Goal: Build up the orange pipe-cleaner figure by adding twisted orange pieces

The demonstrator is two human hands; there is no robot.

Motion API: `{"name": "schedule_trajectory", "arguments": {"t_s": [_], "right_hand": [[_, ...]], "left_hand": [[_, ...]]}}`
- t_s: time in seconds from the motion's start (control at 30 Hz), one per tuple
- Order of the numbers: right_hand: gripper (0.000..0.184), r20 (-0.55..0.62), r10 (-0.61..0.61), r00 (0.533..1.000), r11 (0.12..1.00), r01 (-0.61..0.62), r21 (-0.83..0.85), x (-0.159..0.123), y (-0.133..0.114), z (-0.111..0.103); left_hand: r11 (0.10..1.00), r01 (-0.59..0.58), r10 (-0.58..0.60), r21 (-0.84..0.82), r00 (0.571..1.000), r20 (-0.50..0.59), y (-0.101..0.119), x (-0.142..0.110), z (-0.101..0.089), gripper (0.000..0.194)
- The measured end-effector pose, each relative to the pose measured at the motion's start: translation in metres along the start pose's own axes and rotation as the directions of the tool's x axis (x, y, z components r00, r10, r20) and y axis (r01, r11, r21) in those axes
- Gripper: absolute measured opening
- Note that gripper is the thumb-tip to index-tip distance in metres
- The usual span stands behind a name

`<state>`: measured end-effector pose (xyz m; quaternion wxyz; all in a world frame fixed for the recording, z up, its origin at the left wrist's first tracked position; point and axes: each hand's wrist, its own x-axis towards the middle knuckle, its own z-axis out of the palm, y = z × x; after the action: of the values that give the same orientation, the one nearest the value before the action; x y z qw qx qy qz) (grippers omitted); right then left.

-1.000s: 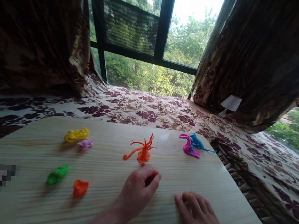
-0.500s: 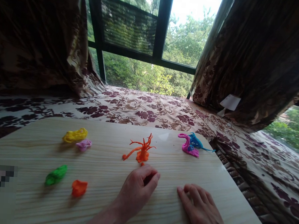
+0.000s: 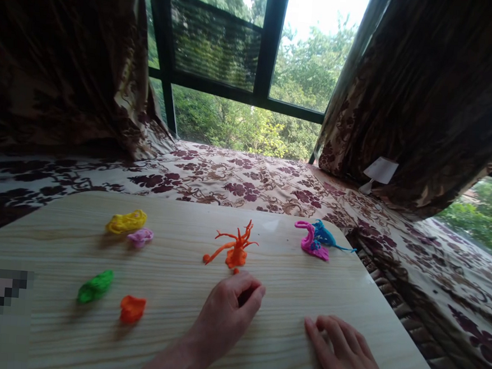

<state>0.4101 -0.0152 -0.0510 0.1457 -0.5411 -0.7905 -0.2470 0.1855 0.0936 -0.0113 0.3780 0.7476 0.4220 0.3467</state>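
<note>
Resting nr orange figure [image 3: 236, 256], curled L hand [image 3: 231, 304]; R hand [image 3: 346, 352] on table [image 3: 276, 358]

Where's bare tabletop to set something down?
Free: between pink lump and orange branched figure; between magenta figure and right hand. Crowded: far right, where blue figure and magenta overlap in view; also between branched figure and left hand.

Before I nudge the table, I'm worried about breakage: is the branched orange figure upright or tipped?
Upright: the orange figure stands with its broad base on the table, several thin branches rising above it.
</note>
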Motion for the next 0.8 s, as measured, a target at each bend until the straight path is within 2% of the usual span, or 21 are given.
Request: {"name": "schedule_trajectory", "arguments": {"t_s": [0.1,0.17,0.23,0.3,0.4,0.5,0.6,0.8], "right_hand": [[0.037,0.065,-0.063,0.996,0.997,0.065,-0.034,-0.006,-0.001,-0.005],[0.037,0.063,-0.108,0.992,0.994,0.110,-0.018,-0.002,-0.005,-0.005],[0.036,0.008,-0.090,0.996,0.996,0.090,0.016,0.005,-0.008,-0.003],[0.036,-0.034,-0.021,0.999,0.999,0.022,0.037,0.009,-0.007,-0.001],[0.036,-0.001,0.008,1.000,1.000,-0.008,0.005,0.002,-0.003,-0.002],[0.035,0.048,-0.062,0.997,0.997,0.064,-0.038,-0.006,-0.003,-0.006],[0.035,0.052,-0.124,0.991,0.992,0.125,-0.026,-0.001,-0.009,-0.008],[0.036,0.032,-0.001,0.999,0.999,0.000,0.034,0.006,-0.008,-0.007]], "left_hand": [[1.000,-0.001,0.001,0.003,1.000,0.004,0.000,0.000,0.001,0.026],[1.000,-0.001,0.001,-0.001,1.000,-0.005,0.000,0.001,0.001,0.026],[1.000,0.001,-0.001,-0.007,1.000,-0.013,0.001,0.001,0.000,0.028],[1.000,0.003,-0.003,-0.013,1.000,-0.012,0.001,0.001,-0.001,0.029],[1.000,0.005,-0.005,-0.017,1.000,0.000,0.000,0.001,-0.001,0.030],[1.000,0.002,-0.002,-0.016,1.000,0.003,-0.001,0.001,-0.001,0.030],[1.000,-0.012,0.012,-0.009,1.000,-0.009,-0.002,0.002,0.000,0.029],[1.000,-0.007,0.007,-0.009,1.000,-0.003,-0.001,0.001,-0.001,0.030]]}}
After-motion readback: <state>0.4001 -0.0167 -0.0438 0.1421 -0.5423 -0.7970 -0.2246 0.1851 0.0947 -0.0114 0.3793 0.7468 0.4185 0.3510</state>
